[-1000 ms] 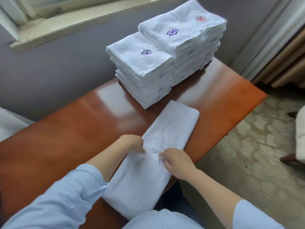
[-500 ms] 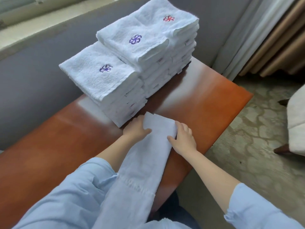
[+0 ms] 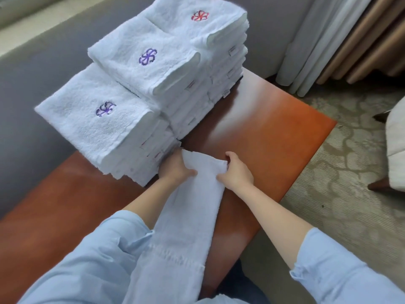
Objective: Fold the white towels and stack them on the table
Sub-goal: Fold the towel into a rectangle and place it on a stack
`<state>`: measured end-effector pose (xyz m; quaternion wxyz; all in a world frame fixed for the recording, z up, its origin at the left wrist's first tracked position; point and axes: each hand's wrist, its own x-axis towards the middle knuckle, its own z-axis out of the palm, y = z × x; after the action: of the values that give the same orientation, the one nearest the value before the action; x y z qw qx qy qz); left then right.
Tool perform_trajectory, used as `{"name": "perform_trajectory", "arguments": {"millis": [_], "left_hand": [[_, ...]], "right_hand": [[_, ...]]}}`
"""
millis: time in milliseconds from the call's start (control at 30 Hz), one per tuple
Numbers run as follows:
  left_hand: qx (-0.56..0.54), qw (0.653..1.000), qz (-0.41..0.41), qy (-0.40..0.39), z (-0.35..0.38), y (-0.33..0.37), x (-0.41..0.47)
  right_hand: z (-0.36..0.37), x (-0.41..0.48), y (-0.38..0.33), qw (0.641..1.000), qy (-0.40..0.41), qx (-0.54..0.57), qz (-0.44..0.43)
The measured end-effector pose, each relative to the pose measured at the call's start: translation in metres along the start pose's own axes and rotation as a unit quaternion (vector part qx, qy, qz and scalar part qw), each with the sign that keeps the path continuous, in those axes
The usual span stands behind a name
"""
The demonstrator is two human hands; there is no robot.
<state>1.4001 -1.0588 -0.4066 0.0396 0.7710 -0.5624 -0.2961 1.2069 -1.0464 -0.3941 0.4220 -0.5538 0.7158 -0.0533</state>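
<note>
- Hanging off the near edge of the table, the long white towel runs as a narrow folded strip from the person's lap up across the reddish-brown top, between the left sleeve and the right sleeve, both light blue.
- At the strip's far end the left hand grips the left corner, thumb on top of the cloth.
- The right hand pinches the right corner with its fingers curled round the edge; the cloth between the two hands is lifted and slightly crumpled.
- That far end sits just beside the base of the nearest stack, with the left hand touching or almost touching it.
- The table bears three stacks of folded white towels, side by side along the grey wall: the near stack topped by a purple emblem, the middle stack, taller, also purple, and the far stack with a red emblem.
- Small tags show on the folded edges facing the person.
- Beyond the table's right end lie patterned carpet, a pale chair and white and tan curtains.
</note>
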Motion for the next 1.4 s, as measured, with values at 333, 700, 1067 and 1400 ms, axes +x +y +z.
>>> {"name": "perform_trajectory", "arguments": {"millis": [333,700,1067,1400], "left_hand": [[-0.266,0.961,0.075,0.01,-0.024,-0.003,-0.043],[-0.279,0.938,0.202,0.045,-0.091,-0.056,-0.163],[-0.127,0.946,0.288,0.075,-0.101,-0.144,-0.28],[0.042,0.921,0.378,0.082,-0.054,-0.215,-0.329]], "right_hand": [[-0.006,-0.04,-0.012,0.972,0.026,0.233,-0.018],[0.012,-0.18,-0.036,0.935,0.125,0.277,-0.18],[0.099,-0.298,-0.014,0.944,0.15,0.167,-0.244],[0.164,-0.349,0.029,0.923,0.171,-0.039,-0.341]]}}
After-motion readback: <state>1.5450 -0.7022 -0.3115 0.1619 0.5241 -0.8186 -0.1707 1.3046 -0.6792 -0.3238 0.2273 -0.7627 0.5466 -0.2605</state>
